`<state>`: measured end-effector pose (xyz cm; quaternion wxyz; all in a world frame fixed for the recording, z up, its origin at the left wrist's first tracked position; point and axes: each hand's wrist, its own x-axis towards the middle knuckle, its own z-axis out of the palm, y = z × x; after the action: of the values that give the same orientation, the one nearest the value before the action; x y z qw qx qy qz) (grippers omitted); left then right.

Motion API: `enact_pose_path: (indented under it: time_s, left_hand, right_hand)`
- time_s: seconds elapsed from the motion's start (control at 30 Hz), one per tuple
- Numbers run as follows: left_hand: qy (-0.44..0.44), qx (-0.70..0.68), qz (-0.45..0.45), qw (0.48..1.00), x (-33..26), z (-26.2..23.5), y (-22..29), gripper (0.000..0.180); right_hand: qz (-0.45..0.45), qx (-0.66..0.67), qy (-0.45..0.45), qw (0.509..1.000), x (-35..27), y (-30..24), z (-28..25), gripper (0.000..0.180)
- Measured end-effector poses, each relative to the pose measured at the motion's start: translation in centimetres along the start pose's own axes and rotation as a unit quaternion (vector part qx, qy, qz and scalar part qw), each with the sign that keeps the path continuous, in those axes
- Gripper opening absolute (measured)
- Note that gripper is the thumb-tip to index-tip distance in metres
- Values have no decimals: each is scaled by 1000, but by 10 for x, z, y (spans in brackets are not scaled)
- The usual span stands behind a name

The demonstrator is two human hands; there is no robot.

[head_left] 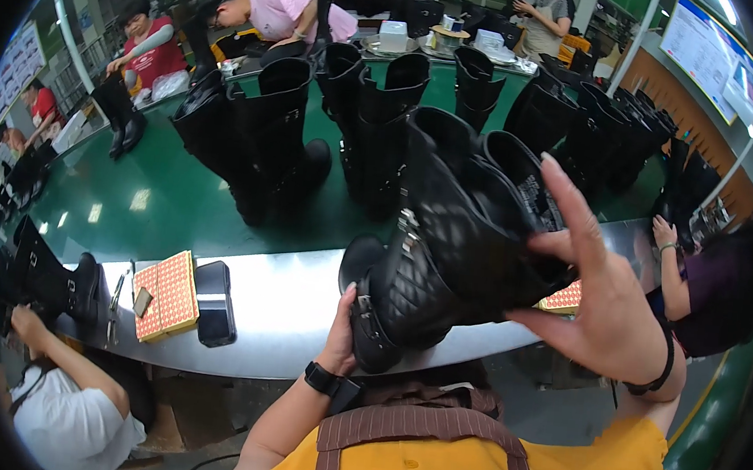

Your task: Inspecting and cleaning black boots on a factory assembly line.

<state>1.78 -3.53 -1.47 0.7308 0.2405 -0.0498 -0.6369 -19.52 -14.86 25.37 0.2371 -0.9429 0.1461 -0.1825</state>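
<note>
A pair of black boots with quilted sides and metal buckles [422, 279] stands tilted in front of me at the steel table edge. My left hand [343, 335] grips the nearer boot low down, by the ankle strap, its fingers partly hidden by the boot. At the boot's shaft, my right hand [592, 281] has its fingers spread, the index finger stretched up. Its thumb and another finger lie at the shaft edge; whether they press on it I cannot tell.
A green conveyor belt [92, 206] bearing several black boots [273, 136] runs beyond the steel table [281, 303]. On my left lie a phone [215, 303], a red-and-yellow patterned pad [170, 293] and scissors-like tools [117, 302]. Co-workers [79, 406] sit close on both sides.
</note>
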Motion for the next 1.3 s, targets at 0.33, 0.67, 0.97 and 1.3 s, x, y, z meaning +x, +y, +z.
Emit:
enact_pose_path:
  time_s: [0.33, 0.67, 0.97, 1.3]
  left_hand:
    - [-55, -12, -57, 997, 2, -4, -6, 57]
    - [36, 167, 58, 984, 11, -20, 33, 58]
    - [145, 132, 150, 969, 41, -54, 68, 47]
    - [159, 80, 114, 977, 41, -51, 76, 36]
  right_hand:
    - [-90, -16, -128, 987, 25, -6, -3, 45]
    - [-71, 49, 238, 968, 65, 30, -87, 43]
    - [-286, -99, 453, 839, 207, -25, -211, 37]
    - [-146, -266, 271, 913, 432, 171, -83, 53]
